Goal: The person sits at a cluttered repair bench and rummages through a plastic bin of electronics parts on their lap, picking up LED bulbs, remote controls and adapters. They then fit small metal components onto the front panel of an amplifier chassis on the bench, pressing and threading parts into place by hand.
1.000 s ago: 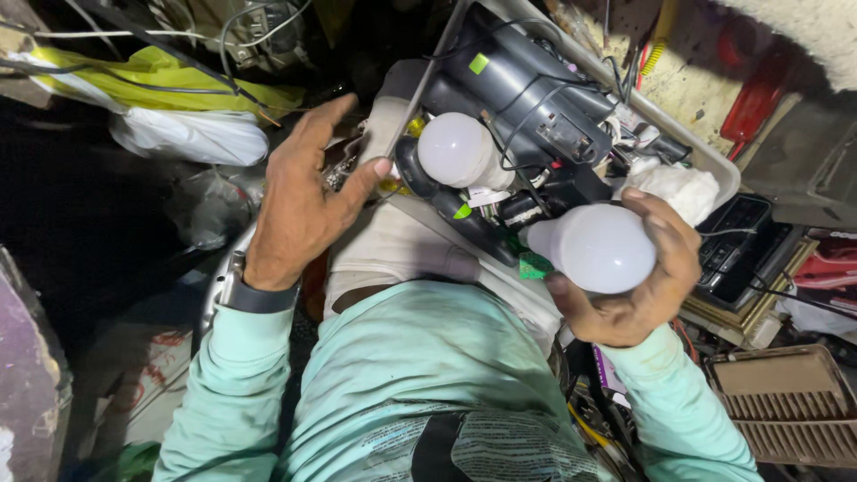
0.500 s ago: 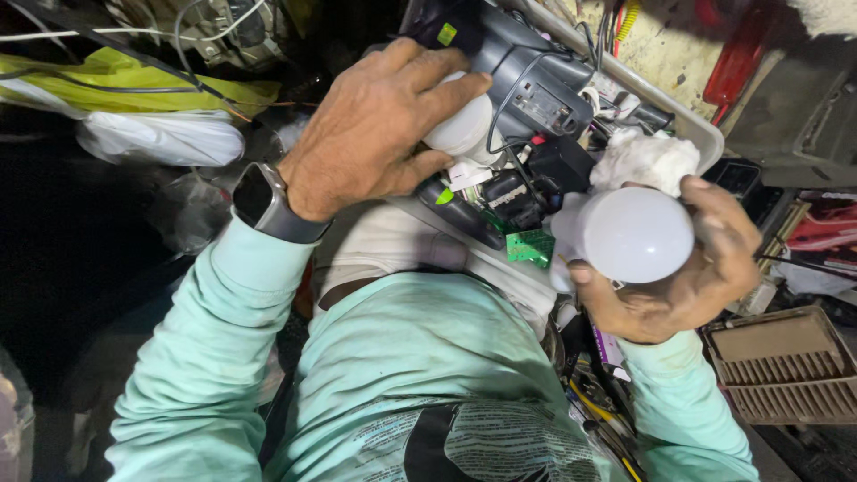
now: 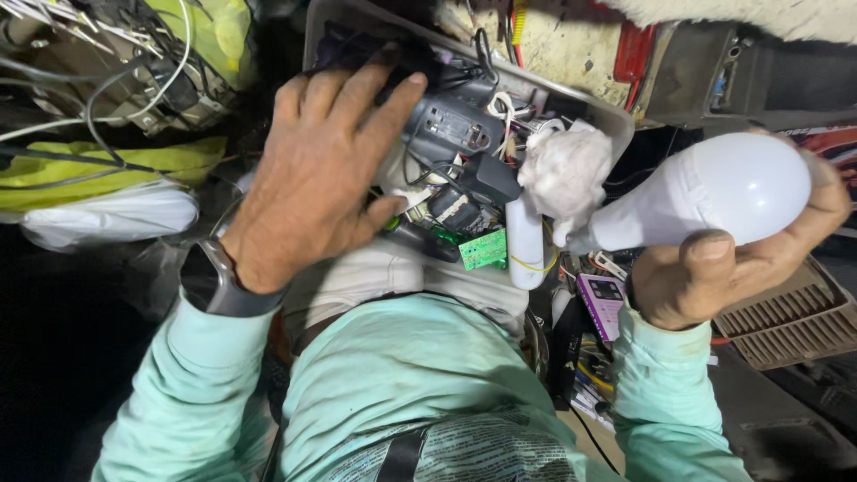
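the right hand (image 3: 732,268) is already clenched round a white led bulb (image 3: 714,201), fingers curled behind the dome and thumb pressed on the near side, with the narrow neck pointing toward the grey plastic tray (image 3: 616,120) of parts. that bulb is out of the tray and raised just to the right of it, so one bulb looks to be in hand and clear of the clutter

the left hand (image 3: 317,178) lies palm down inside the tray, fingers spread and bent over its left part; a second white bulb may sit under the palm, but the hand hides it, so whether this grip is closed on anything cannot be told. judged from that, the picking on this side is not finished

inside the tray, right of the left hand, are a dark grey power tool body (image 3: 451,129), a small green circuit board (image 3: 483,249), a white tube (image 3: 525,243) and a crumpled white cloth (image 3: 564,170). left of the tray lie tangled wires (image 3: 98,71) and a white plastic bag (image 3: 107,214); right of it, under the raised bulb, a slatted brown grille (image 3: 794,312)
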